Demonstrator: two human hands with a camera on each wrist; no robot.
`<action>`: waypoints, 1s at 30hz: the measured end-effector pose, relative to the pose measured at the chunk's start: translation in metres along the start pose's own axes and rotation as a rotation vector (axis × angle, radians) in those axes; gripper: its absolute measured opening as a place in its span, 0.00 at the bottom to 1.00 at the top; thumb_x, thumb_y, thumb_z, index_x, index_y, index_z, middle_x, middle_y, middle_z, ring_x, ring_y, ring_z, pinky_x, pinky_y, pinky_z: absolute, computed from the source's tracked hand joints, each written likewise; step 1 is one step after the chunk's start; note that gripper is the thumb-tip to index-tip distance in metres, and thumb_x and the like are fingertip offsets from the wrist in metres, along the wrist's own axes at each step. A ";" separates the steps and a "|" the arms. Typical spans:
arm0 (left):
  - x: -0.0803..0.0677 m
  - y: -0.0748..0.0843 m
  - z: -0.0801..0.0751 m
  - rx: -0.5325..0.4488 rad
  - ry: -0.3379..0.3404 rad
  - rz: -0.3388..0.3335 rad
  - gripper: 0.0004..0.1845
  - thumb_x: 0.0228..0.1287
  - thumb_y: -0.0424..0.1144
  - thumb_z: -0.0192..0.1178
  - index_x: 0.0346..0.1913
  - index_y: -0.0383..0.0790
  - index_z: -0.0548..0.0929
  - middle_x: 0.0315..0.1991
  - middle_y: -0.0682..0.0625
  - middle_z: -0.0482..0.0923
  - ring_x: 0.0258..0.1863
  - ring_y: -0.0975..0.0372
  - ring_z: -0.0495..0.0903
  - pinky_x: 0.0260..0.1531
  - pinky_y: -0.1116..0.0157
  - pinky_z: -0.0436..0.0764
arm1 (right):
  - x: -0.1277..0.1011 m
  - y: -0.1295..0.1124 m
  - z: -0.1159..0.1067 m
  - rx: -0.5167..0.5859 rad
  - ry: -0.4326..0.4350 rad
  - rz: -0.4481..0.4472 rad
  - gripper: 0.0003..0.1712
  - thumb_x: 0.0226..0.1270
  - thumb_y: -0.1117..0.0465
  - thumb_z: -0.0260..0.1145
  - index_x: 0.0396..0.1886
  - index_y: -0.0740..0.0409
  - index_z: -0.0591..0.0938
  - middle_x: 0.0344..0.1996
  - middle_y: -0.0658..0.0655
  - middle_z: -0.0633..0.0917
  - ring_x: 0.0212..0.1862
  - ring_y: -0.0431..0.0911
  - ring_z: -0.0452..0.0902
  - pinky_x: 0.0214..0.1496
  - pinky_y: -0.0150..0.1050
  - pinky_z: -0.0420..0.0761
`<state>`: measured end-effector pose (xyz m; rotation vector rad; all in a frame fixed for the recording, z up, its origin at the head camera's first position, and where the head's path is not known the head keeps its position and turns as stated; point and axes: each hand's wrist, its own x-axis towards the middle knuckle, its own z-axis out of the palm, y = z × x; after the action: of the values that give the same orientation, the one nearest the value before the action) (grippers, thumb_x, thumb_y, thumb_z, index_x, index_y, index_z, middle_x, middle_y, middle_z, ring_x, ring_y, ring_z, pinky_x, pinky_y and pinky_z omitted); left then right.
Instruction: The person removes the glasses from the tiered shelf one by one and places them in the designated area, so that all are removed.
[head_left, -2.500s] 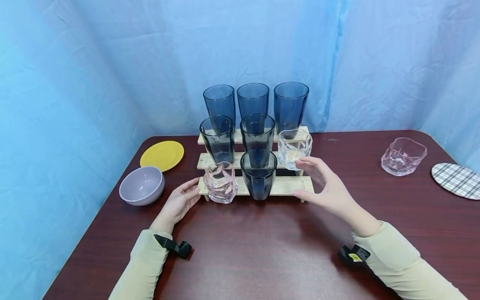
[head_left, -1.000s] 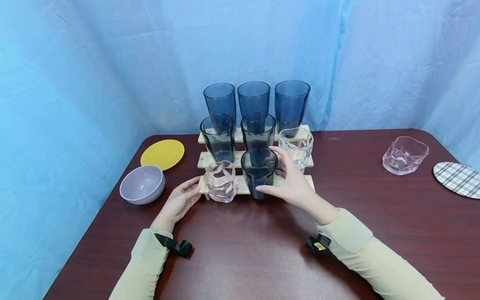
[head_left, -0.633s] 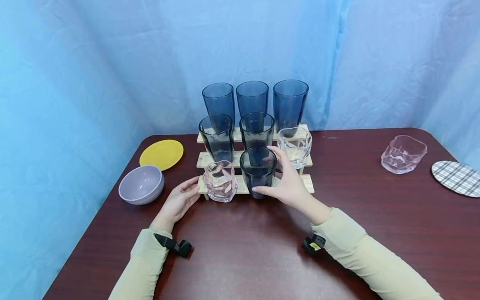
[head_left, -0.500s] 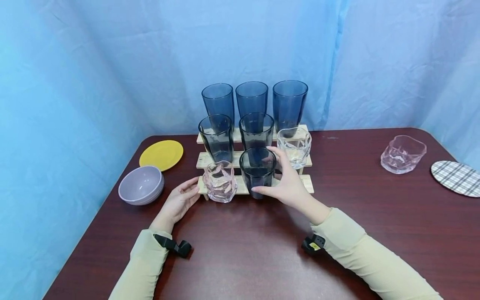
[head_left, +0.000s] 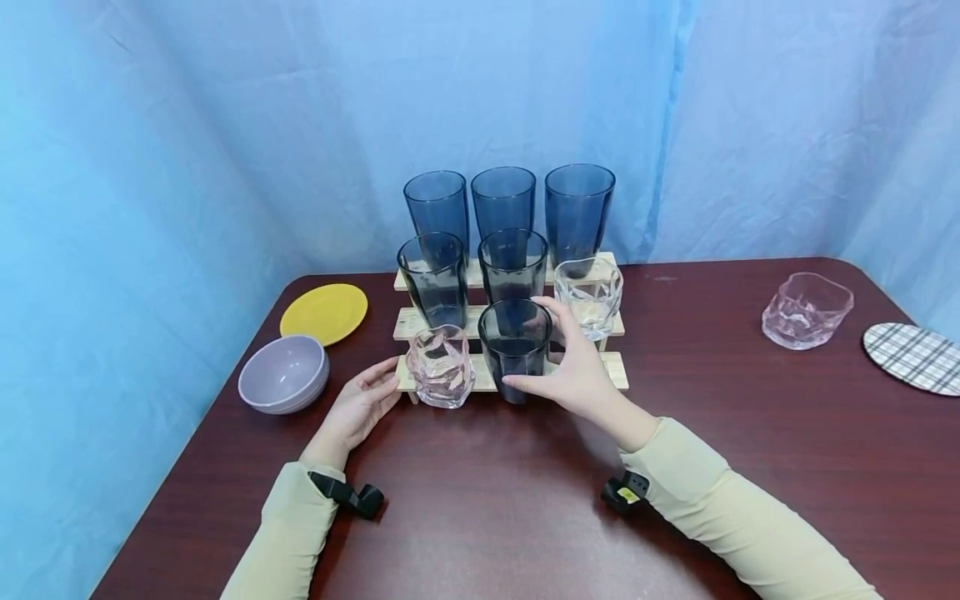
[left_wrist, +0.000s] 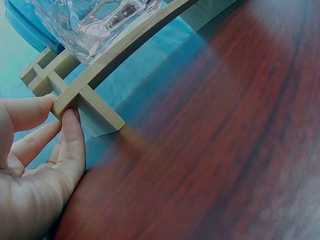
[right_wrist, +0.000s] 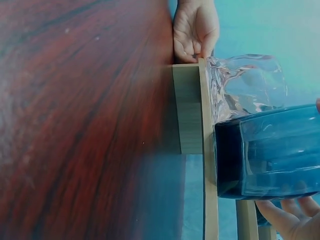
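Observation:
A three-tier wooden rack (head_left: 617, 372) bears several glasses. My left hand (head_left: 354, 414) pinches the left end of its lowest shelf; in the left wrist view, the thumb lies on the wooden end (left_wrist: 70, 97) with a finger under it. Around a dark smoky tumbler (head_left: 514, 354) in the middle of that shelf, my right hand (head_left: 581, 371) is curled, thumb in front and fingers behind. The tumbler's base (right_wrist: 229, 160) meets the shelf in the right wrist view. Left of it stands a pinkish faceted glass (head_left: 441, 371). A clear faceted glass (head_left: 588, 296) is on the middle tier, behind the right hand.
Two smoky tumblers (head_left: 433, 279) share the middle tier; three blue tumblers (head_left: 577, 208) stand on top. A yellow plate (head_left: 324, 313) and lavender bowl (head_left: 281, 375) lie left. A pink glass (head_left: 806, 312) and checked coaster (head_left: 917, 358) are far right. Blue curtains (head_left: 225, 125) border the table.
My right hand has come left from beside the clear glass and taken hold of the smoky tumbler on the lowest shelf. My left hand has stayed on the rack's end.

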<state>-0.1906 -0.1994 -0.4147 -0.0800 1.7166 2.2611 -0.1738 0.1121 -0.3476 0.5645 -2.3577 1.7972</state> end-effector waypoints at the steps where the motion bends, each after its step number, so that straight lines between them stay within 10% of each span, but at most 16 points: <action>1: 0.000 0.000 0.000 0.000 0.002 0.000 0.30 0.71 0.25 0.45 0.73 0.31 0.51 0.41 0.57 0.75 0.39 0.72 0.78 0.43 0.76 0.77 | 0.000 0.000 0.000 -0.003 -0.001 0.000 0.54 0.41 0.66 0.80 0.68 0.48 0.60 0.53 0.59 0.75 0.56 0.53 0.75 0.55 0.53 0.77; 30: -0.001 0.003 0.002 0.007 0.009 -0.009 0.30 0.71 0.25 0.44 0.73 0.32 0.51 0.41 0.57 0.75 0.39 0.72 0.78 0.43 0.76 0.77 | -0.010 -0.004 -0.007 0.052 0.006 -0.043 0.55 0.36 0.73 0.79 0.67 0.52 0.63 0.52 0.61 0.77 0.53 0.53 0.77 0.50 0.39 0.80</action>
<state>-0.1905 -0.1980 -0.4114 -0.0969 1.7245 2.2516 -0.1643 0.1204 -0.3452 0.6104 -2.2834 1.8439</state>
